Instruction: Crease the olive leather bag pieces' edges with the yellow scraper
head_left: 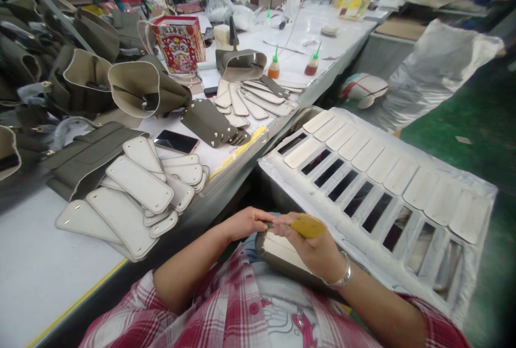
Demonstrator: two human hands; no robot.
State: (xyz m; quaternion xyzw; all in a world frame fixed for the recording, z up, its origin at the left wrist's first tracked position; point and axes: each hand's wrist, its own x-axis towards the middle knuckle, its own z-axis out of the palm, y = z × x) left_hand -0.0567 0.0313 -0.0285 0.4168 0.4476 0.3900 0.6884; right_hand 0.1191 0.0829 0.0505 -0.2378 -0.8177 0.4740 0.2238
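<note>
Low in the head view, my right hand (316, 248) is closed round a tool with a flat yellow handle (309, 226); its working end is hidden by my fingers. Just left of it, my left hand (250, 222) has its fingers drawn together, and its fingertips meet those of my right hand. What the left fingers pinch, if anything, is hidden. Beneath both hands, in my lap, lies an olive bag piece with a cream face (278, 247) and a rounded corner, partly covered by my right hand.
On the table (36, 262) at left lie pale bag panels (139, 184), olive panels (209, 122), a phone (177, 141) and several olive bags (135, 87). Glue bottles (273, 68) stand farther back. At right, a slotted rack (346, 205) carries a row of cream pieces (397, 173).
</note>
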